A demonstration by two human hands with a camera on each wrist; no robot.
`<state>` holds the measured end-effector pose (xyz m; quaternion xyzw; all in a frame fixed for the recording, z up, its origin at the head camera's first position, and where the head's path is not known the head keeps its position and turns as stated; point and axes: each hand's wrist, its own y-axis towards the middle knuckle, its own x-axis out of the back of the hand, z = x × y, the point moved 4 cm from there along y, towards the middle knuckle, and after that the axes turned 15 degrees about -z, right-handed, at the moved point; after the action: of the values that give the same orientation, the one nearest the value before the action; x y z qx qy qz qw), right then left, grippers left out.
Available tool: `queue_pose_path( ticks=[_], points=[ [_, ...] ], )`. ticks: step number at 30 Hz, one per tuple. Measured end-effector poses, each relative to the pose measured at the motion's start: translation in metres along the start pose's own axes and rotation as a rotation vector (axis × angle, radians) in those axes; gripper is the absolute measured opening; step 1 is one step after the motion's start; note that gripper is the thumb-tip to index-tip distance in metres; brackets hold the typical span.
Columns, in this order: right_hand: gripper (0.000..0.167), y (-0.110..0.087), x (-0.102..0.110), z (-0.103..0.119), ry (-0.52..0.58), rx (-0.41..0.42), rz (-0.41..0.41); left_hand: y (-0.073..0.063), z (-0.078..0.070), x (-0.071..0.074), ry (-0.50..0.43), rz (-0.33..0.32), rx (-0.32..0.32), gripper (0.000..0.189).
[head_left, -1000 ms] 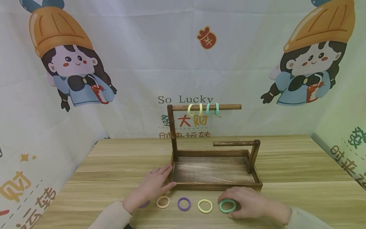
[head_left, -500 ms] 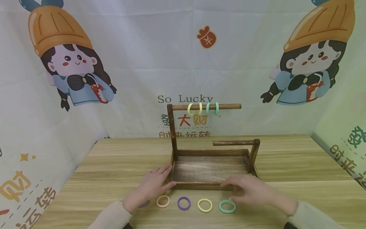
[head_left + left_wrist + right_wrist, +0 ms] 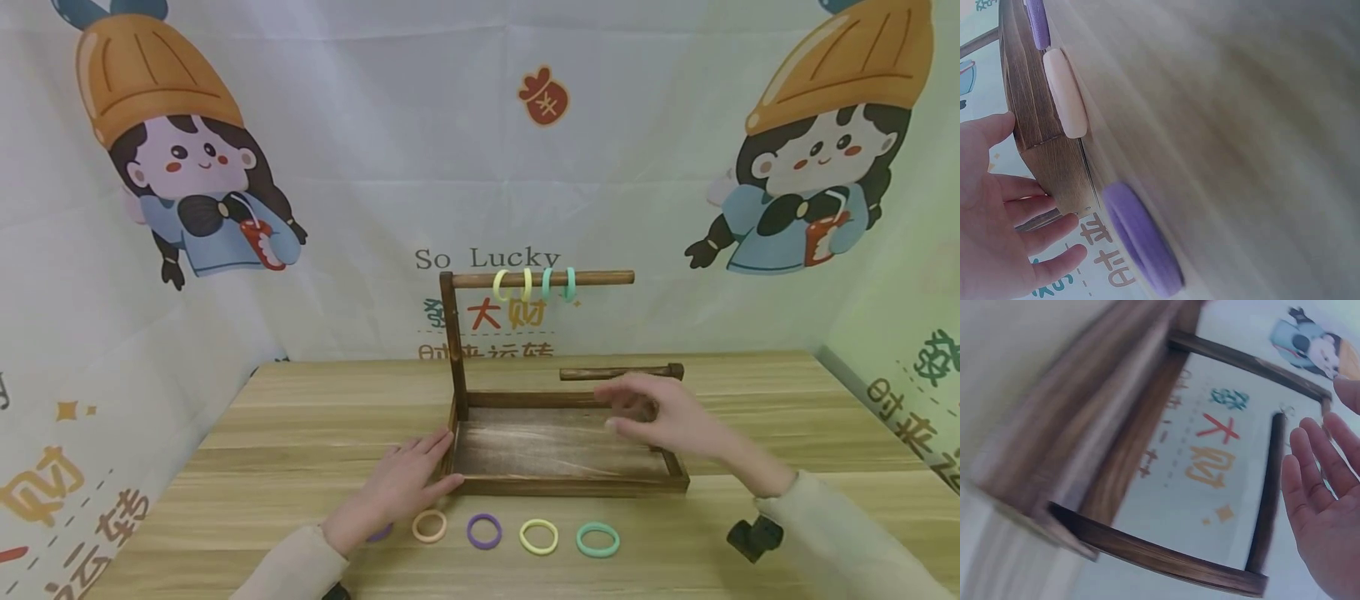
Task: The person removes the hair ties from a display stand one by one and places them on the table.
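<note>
My left hand (image 3: 408, 483) rests its fingers and thumb on the left end of a dark wooden tray stand (image 3: 570, 485). In the left wrist view, its fingers (image 3: 1047, 234) are fairly straight and touch the wood. My right hand (image 3: 656, 412) hangs above the tray's right side, before the lower bar (image 3: 592, 374), with nothing visible in it. The right wrist view shows its fingers extended near the bar. Two yellow and two green hair ties hang on the upper bar (image 3: 600, 277). In front lie a green hair tie (image 3: 597, 540), a yellow one (image 3: 538, 537) and a purple one (image 3: 483, 531).
A peach hair tie (image 3: 429, 527) lies left of these in the row. Another purple hair tie (image 3: 1144, 240) is partly hidden by the left hand in the head view. The wooden table (image 3: 315, 417) ends at a printed cloth backdrop (image 3: 360, 208).
My right hand has left the green hair tie at the front, rising and moving away over the tray to the lower bar. The green hair tie stays on the table. My left hand has not moved.
</note>
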<state>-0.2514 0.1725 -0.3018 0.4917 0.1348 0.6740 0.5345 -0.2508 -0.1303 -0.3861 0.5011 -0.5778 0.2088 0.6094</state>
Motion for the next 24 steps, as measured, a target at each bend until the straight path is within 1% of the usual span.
queue_pose_path(
  ticks=[5,8,14,16,24],
  points=[
    [0.036,0.018,0.015,-0.003,0.015,-0.143,-0.064,0.001,0.000,-0.001,0.005,0.005,0.001,0.064],
    [0.035,0.027,0.022,-0.006,0.039,-0.204,-0.098,0.001,0.001,-0.001,0.001,0.008,0.003,0.064],
    [0.036,0.043,0.032,-0.009,0.058,-0.210,-0.180,0.001,0.003,-0.003,-0.005,0.009,0.004,0.064],
    [0.037,0.047,0.035,-0.011,0.061,-0.226,-0.200,0.001,0.003,-0.004,-0.004,0.009,0.005,0.064],
    [0.043,0.066,0.048,-0.019,0.029,-0.281,-0.250,0.001,0.002,-0.002,0.004,0.015,0.010,0.064]
  ],
)
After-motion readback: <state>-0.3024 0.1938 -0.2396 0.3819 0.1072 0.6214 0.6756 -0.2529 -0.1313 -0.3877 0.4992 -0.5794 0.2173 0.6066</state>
